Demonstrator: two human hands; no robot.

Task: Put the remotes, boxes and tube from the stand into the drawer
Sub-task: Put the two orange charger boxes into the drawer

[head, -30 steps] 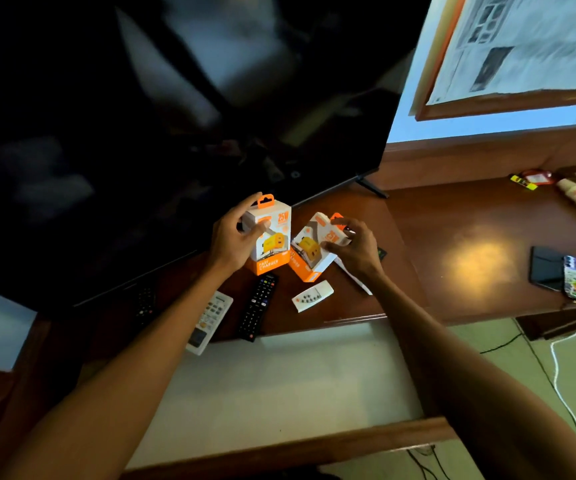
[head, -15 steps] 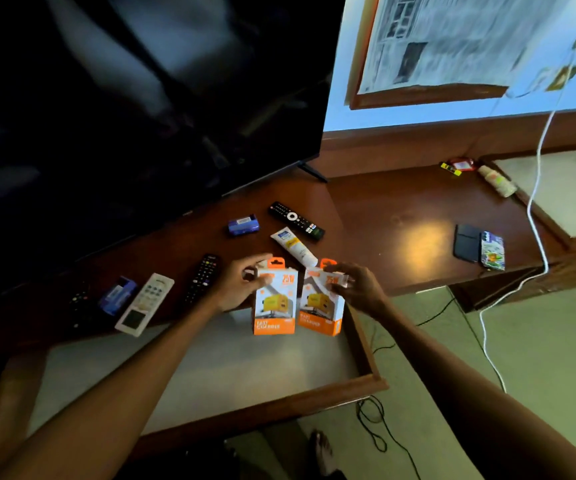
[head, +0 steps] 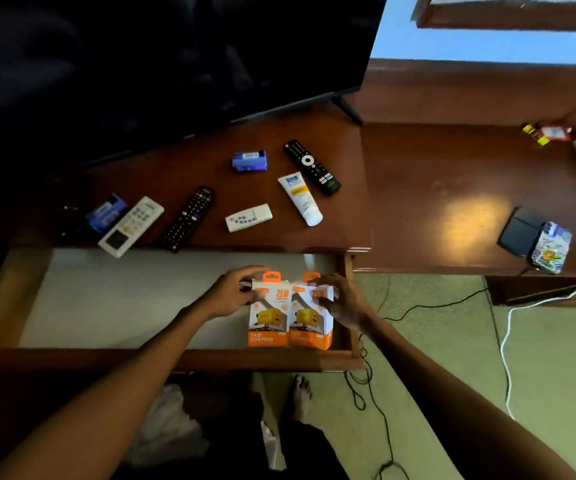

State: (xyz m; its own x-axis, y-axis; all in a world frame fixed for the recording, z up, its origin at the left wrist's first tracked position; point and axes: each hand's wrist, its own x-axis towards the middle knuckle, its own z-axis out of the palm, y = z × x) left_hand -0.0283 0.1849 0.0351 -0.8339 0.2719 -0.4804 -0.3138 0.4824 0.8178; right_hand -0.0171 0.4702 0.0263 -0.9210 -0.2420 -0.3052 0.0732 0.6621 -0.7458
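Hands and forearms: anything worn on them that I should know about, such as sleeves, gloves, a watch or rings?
Both forearms are bare up to the frame edge, with no sleeves showing. The left hand and right hand are ungloved, with no watch or bracelet at either wrist. Rings cannot be ruled out in this dim light.

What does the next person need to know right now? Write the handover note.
Left hand: grip on the left charger box.
Right hand: grip on the right charger box.
Both boxes are side by side at the right end of the open drawer; whether they rest on its floor yet is unclear.
Still on the stand: white tube, small white remote, large white remote, two black remotes, two blue boxes. A dark item at the far left is too dim to identify.
Left: release the boxes, then move the rest.
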